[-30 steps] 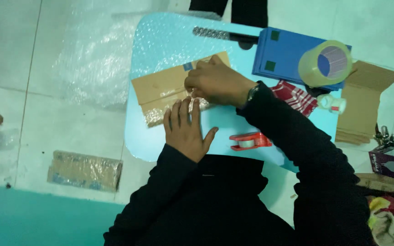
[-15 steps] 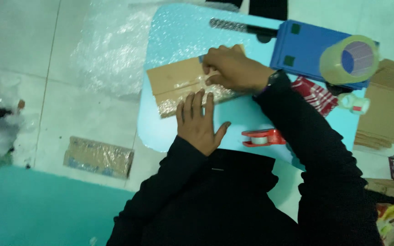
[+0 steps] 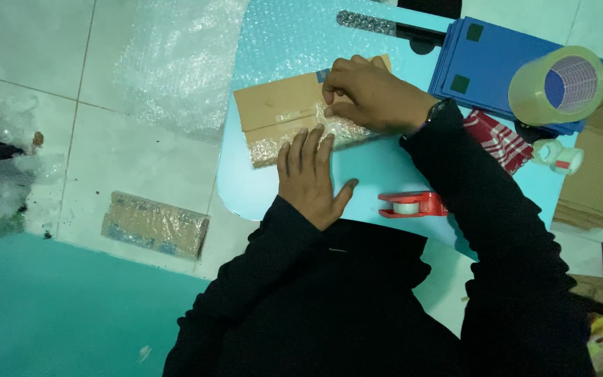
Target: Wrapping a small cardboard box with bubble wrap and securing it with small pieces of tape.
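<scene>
While your left hand [image 3: 310, 180] lay flat, fingers spread, on the bubble-wrapped brown cardboard parcel [image 3: 282, 119], your right hand [image 3: 371, 95] pinched its clear wrap (red tape dispenser [image 3: 412, 204] nearby).

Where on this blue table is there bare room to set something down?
Bare table shows between the left hand and the red tape dispenser, and below the bubble-wrapped cardboard toward the near-left rim. The right side is crowded: blue folders, big tape roll, striped cloth.
</scene>
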